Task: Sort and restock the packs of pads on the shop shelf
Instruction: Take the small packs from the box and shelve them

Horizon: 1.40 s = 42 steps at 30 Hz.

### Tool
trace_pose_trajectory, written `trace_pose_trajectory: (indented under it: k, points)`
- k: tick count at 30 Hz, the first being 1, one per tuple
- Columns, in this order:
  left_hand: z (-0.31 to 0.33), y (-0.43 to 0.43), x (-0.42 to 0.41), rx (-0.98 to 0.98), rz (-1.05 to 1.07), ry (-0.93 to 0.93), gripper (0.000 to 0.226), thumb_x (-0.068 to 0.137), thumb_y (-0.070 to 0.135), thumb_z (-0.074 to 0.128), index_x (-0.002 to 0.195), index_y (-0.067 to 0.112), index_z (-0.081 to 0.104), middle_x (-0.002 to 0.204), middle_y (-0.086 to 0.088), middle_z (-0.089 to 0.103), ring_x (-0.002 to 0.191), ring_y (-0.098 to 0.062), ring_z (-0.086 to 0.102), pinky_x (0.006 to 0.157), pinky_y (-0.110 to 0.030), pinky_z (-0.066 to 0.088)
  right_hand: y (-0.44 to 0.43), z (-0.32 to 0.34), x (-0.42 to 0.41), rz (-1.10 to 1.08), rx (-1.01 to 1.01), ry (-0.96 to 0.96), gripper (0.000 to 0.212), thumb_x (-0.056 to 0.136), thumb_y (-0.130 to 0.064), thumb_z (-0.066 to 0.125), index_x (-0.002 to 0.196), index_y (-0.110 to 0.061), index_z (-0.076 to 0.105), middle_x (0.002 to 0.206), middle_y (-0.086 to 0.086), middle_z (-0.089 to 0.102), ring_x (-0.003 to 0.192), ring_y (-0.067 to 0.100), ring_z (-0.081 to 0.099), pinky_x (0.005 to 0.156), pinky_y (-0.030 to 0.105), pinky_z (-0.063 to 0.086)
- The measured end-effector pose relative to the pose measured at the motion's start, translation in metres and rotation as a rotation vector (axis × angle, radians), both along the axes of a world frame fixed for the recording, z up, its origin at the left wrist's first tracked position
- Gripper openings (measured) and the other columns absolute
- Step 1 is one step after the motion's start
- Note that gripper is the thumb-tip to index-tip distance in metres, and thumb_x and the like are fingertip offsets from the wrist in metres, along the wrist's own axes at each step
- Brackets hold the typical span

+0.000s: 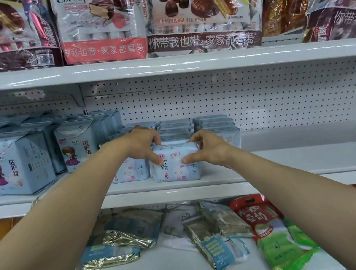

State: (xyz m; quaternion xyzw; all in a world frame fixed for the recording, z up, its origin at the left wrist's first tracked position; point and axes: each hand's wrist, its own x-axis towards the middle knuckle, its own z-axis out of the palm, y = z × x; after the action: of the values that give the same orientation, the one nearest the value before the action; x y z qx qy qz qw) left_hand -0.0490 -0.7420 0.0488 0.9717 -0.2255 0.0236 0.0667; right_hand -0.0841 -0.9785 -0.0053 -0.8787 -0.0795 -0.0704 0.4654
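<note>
1. Held by both hands at the front of the middle shelf (299,155): a pale blue pack of pads (175,172), upright, with a rabbit face printed on its front.
2. On the left hand (142,144): fingers (155,140) curled over the pack's top left corner, thumb pressed down on the front face.
3. On the right hand (210,147): fingers curled over the top right corner, thumb stretched leftward across the front.
4. Just left of the held pack, touching it: a second rabbit-printed pack (129,171), partly hidden by the left wrist.
5. Behind both: rows of similar packs (214,122) lined up toward the pegboard back wall (246,94).
6. Farther left on the same shelf: taller blue packs (18,167) showing a cartoon girl.
7. On the shelf above: chocolate pie bags (101,20).
8. On the shelf below: foil pouches (123,239) and a red-and-green bag (274,235).
</note>
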Motion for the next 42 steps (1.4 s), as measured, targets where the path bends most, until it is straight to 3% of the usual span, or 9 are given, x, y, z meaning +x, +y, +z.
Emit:
trace_pose_trajectory:
  k: [5, 8, 13, 18, 22, 27, 31, 38, 42]
  points:
    - [0.003, -0.001, -0.003, 0.018, 0.021, 0.038, 0.072, 0.066, 0.055, 0.086, 0.124, 0.032, 0.051, 0.125, 0.002, 0.048, 0.114, -0.018, 0.044, 0.092, -0.033, 0.043, -0.002, 0.002, -0.004, 0.018, -0.022, 0.027, 0.070, 0.065, -0.030, 0.096, 0.120, -0.024, 0.052, 0.112, -0.004, 0.056, 0.105, 0.014, 0.055, 0.080, 0.020, 0.046]
    - [0.009, -0.002, -0.007, 0.026, 0.035, 0.092, 0.081, 0.067, 0.055, 0.086, 0.134, 0.028, 0.047, 0.132, 0.002, 0.048, 0.116, -0.018, 0.046, 0.096, -0.031, 0.042, -0.006, 0.005, -0.007, 0.051, -0.021, 0.061, 0.067, 0.069, -0.030, 0.093, 0.122, -0.021, 0.053, 0.109, -0.006, 0.057, 0.102, 0.012, 0.057, 0.080, 0.019, 0.048]
    - [0.024, -0.013, -0.013, -0.021, 0.040, 0.088, 0.094, 0.069, 0.054, 0.085, 0.146, 0.026, 0.041, 0.149, 0.001, 0.045, 0.134, -0.021, 0.043, 0.110, -0.034, 0.038, -0.018, 0.024, -0.012, 0.012, -0.018, 0.029, 0.062, 0.076, -0.041, 0.087, 0.125, -0.017, 0.056, 0.110, -0.006, 0.058, 0.105, 0.014, 0.059, 0.079, 0.023, 0.048]
    - [0.033, -0.047, -0.014, -0.126, 0.005, -0.026, 0.092, 0.069, 0.051, 0.086, 0.146, 0.027, 0.042, 0.147, -0.002, 0.046, 0.133, -0.023, 0.043, 0.101, -0.032, 0.039, -0.051, 0.053, -0.019, -0.130, -0.089, -0.069, 0.068, 0.074, -0.042, 0.088, 0.130, -0.021, 0.056, 0.118, -0.001, 0.061, 0.105, 0.016, 0.059, 0.071, 0.021, 0.046]
    - [0.035, -0.085, -0.014, -0.211, -0.035, -0.084, 0.090, 0.070, 0.047, 0.087, 0.145, 0.028, 0.040, 0.148, -0.004, 0.040, 0.136, -0.024, 0.039, 0.106, -0.036, 0.038, -0.083, 0.074, -0.030, -0.237, -0.288, -0.138, 0.073, 0.077, -0.039, 0.087, 0.139, -0.021, 0.054, 0.130, 0.003, 0.059, 0.110, 0.018, 0.056, 0.090, 0.026, 0.045]
    - [0.040, -0.142, -0.015, -0.316, -0.065, -0.143, 0.086, 0.075, 0.036, 0.086, 0.147, 0.022, 0.040, 0.149, -0.009, 0.035, 0.138, -0.027, 0.034, 0.111, -0.035, 0.036, -0.128, 0.088, -0.051, -0.365, -0.432, -0.166, 0.071, 0.081, -0.037, 0.083, 0.142, -0.023, 0.051, 0.141, 0.006, 0.055, 0.109, 0.022, 0.059, 0.085, 0.031, 0.050]
    - [0.041, -0.195, -0.020, -0.360, -0.106, -0.165, 0.083, 0.079, 0.032, 0.083, 0.148, 0.020, 0.038, 0.151, -0.010, 0.033, 0.141, -0.028, 0.028, 0.114, -0.038, 0.034, -0.169, 0.089, -0.071, -0.457, -0.531, -0.141, 0.073, 0.082, -0.038, 0.083, 0.144, -0.025, 0.047, 0.141, 0.010, 0.052, 0.122, 0.026, 0.055, 0.097, 0.035, 0.046]
    - [0.024, -0.298, -0.055, -0.392, -0.199, -0.174, 0.085, 0.074, 0.032, 0.087, 0.145, 0.016, 0.043, 0.144, -0.013, 0.042, 0.135, -0.031, 0.038, 0.109, -0.038, 0.038, -0.257, 0.081, -0.119, -0.559, -0.600, -0.073, 0.073, 0.084, -0.037, 0.081, 0.146, -0.025, 0.044, 0.141, 0.012, 0.047, 0.118, 0.028, 0.053, 0.090, 0.033, 0.043]
    - [0.017, -0.362, -0.087, -0.400, -0.222, -0.176, 0.084, 0.076, 0.030, 0.085, 0.146, 0.016, 0.041, 0.145, -0.012, 0.042, 0.136, -0.031, 0.037, 0.107, -0.042, 0.040, -0.320, 0.076, -0.150, -0.575, -0.637, -0.060, 0.072, 0.084, -0.037, 0.081, 0.146, -0.024, 0.044, 0.142, 0.011, 0.049, 0.125, 0.029, 0.051, 0.095, 0.034, 0.044]
